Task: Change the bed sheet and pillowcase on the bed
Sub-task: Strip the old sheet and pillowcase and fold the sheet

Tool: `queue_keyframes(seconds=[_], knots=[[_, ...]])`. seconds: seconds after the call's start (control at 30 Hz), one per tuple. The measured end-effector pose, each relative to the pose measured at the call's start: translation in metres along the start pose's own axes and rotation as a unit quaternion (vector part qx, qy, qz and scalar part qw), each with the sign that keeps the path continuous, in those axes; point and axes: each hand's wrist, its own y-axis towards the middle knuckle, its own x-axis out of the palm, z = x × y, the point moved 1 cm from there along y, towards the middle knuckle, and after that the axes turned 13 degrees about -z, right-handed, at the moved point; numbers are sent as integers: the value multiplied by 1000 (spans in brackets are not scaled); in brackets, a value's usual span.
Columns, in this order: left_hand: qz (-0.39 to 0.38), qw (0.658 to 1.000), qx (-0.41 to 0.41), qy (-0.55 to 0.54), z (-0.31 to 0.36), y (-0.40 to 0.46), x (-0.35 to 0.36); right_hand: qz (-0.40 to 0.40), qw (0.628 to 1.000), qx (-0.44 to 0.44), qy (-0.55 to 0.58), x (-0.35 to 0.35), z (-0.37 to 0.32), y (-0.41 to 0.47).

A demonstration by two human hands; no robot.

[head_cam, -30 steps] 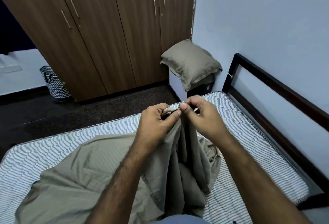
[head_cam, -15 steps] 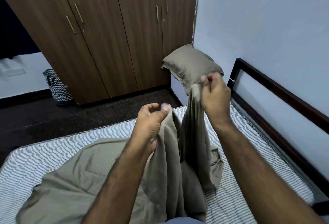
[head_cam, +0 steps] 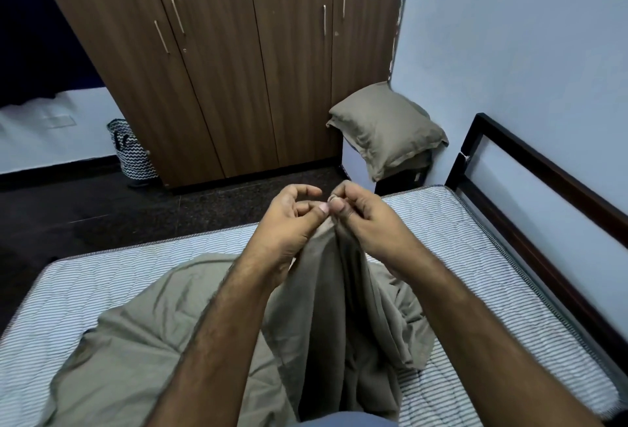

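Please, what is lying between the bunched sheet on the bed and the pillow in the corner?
In the head view, only bare striped mattress lies between the sheet and the pillow, then the dark stand on which the pillow rests.

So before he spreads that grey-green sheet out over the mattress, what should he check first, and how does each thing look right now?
1. Sheet edge held by both hands: the right hand pinches the sheet at its top; the left hand touches it beside that, grip unclear. Cannot tell.
2. Sheet free of tangles: it hangs bunched in folds and lies crumpled. Not ok.
3. Mattress bare of other things: only the sheet lies on the striped part in view. Ok.
4. Pillow out of the way: it sits off the bed, by the wall. Ok.
5. Which corner he holds: hidden by the fingers. Cannot tell.
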Motion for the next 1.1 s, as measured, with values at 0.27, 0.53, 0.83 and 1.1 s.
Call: queue_keyframes(seconds=[0.27, 0.53, 0.83, 1.1], knots=[[-1, 989, 3, 147, 11, -11, -16, 307, 949, -41, 53, -49, 11, 24], [98, 982, 32, 155, 6, -11, -12, 291, 932, 128, -172, -59, 71, 20], [122, 991, -26, 52, -18, -3, 6, 266, 945, 4, -188, -30, -5, 20], [83, 983, -90, -134, -30, -4, 17, 133, 970, -40, -200, 3, 6, 9]])
